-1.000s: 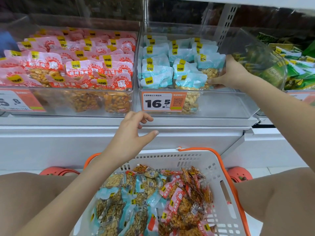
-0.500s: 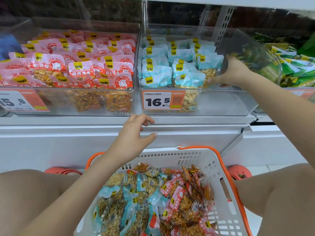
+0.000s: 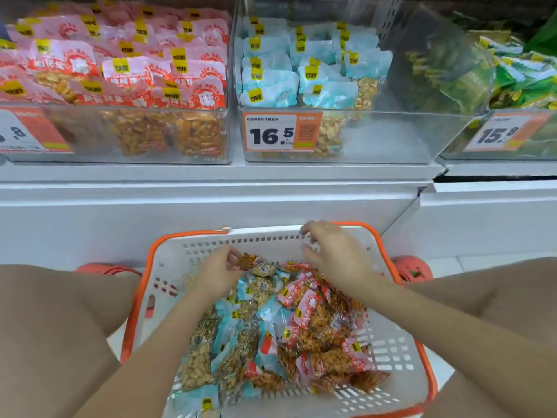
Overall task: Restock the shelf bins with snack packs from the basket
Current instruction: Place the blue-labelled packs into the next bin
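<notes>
A white basket (image 3: pixel 394 351) with an orange rim sits between my knees, holding several blue snack packs (image 3: pixel 241 321) and red snack packs (image 3: pixel 319 321). My left hand (image 3: pixel 215 277) reaches into its far end and pinches a red pack (image 3: pixel 251 261) at the top of the heap. Over the basket's far rim hovers my right hand (image 3: pixel 334 256), fingers loosely curled and holding nothing. Above, the middle clear bin (image 3: pixel 407 137) holds blue packs (image 3: pixel 271 86) on its left side. The left bin (image 3: pixel 90 146) is full of red-and-pink packs (image 3: pixel 129 67).
A third bin (image 3: pixel 512 137) at the right holds green packs. Price tags marked 16.5 (image 3: pixel 281 132) and 15.8 (image 3: pixel 500 134) hang on the bin fronts. A white shelf ledge (image 3: pixel 211 188) juts out below the bins. Orange shoes (image 3: pixel 411 268) flank the basket.
My right hand has left the middle bin and come down over the basket. My left hand dropped from the shelf ledge into the basket and took hold of a red pack. The view tilted down.
</notes>
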